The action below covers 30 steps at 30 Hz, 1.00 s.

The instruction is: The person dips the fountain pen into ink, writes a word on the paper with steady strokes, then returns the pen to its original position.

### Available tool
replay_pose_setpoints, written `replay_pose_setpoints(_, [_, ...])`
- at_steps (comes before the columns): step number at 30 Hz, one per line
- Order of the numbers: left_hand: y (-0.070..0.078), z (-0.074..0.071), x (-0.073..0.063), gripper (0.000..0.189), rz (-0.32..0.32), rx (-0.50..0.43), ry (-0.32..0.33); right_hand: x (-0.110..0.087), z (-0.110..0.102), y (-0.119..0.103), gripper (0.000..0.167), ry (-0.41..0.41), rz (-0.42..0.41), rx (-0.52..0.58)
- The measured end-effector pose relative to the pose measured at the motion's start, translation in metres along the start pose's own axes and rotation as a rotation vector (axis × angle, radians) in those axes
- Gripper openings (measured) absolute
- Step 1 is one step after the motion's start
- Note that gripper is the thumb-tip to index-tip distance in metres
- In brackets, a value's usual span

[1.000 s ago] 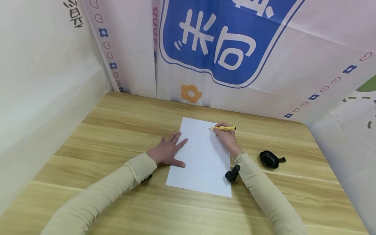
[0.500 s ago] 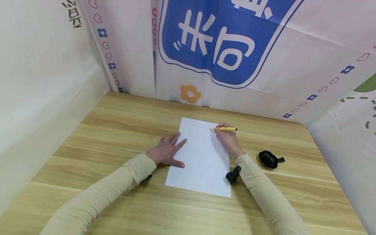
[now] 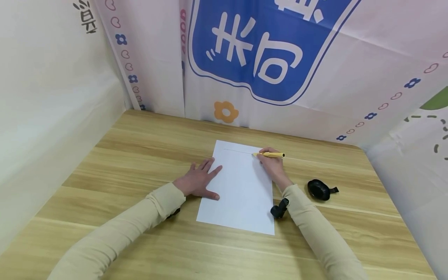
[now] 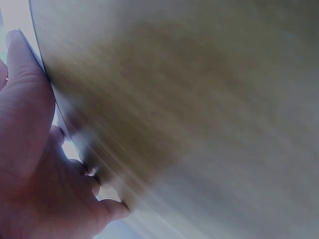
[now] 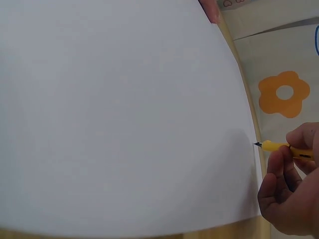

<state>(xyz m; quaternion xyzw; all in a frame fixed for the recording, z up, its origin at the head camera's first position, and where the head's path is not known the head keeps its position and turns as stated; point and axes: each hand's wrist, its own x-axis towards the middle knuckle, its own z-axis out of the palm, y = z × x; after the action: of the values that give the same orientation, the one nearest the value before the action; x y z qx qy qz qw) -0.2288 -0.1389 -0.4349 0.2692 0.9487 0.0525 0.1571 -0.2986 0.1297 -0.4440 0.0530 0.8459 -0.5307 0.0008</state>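
Note:
A white sheet of paper (image 3: 241, 190) lies on the wooden table, with a thin line (image 3: 238, 151) drawn near its far edge. My right hand (image 3: 273, 165) pinches a yellow pen (image 3: 274, 154) at the sheet's upper right. In the right wrist view the pen's dark tip (image 5: 257, 144) points at the paper, and the thumb and fingers curl round the yellow barrel (image 5: 279, 147). My left hand (image 3: 197, 182) rests with fingers spread over the sheet's left edge. The left wrist view shows the thumb (image 4: 25, 62) lying along that edge.
A small black pan-shaped dish with a short handle (image 3: 319, 190) stands to the right of my right forearm. Black wrist cameras (image 3: 279, 209) sit at both cuffs. A printed cloth (image 3: 157, 58) hangs behind the wooden table (image 3: 140, 249), and pale cloth walls flank it.
My right hand and the pen have shifted slightly right and towards me, and the drawn line reaches a little farther right. The left hand stays in place on the paper.

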Motion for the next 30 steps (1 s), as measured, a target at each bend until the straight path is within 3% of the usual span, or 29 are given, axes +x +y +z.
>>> replay_pose_setpoints(18, [-0.001, 0.001, 0.001, 0.102, -0.004, 0.006, -0.003, 0.000, -0.005, 0.001, 0.019, 0.023, 0.065, 0.001])
replay_pose_setpoints(30, [-0.001, 0.000, 0.000, 0.101, 0.007, 0.000, 0.003, -0.001, -0.011, 0.004, 0.020, 0.022, 0.060, 0.023])
